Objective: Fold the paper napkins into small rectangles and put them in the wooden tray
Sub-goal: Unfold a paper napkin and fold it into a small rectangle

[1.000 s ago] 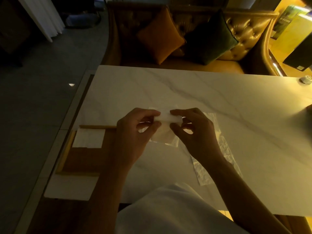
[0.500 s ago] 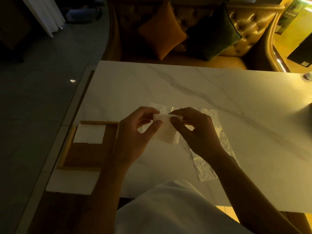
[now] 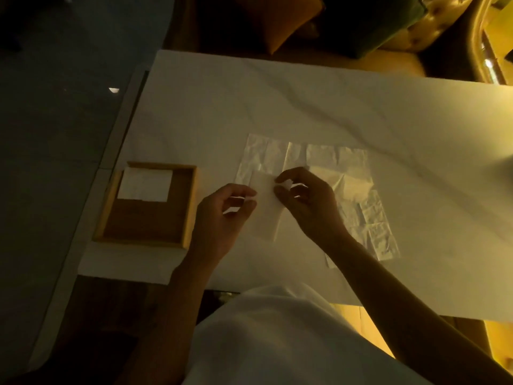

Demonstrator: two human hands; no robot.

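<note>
Head view: left hand [image 3: 222, 215] and right hand [image 3: 305, 202] each pinch the half-folded napkin [image 3: 266, 215] at its upper edge, just above the table [image 3: 361, 107] (a finished napkin [image 3: 145, 187] lies in the wooden tray [image 3: 191, 207]). Corners should meet squarely before any crease is pressed.

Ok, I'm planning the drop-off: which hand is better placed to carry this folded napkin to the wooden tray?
Probably left. The left hand pinches the napkin and sits right beside the tray, while the right hand would have to cross over.
</note>
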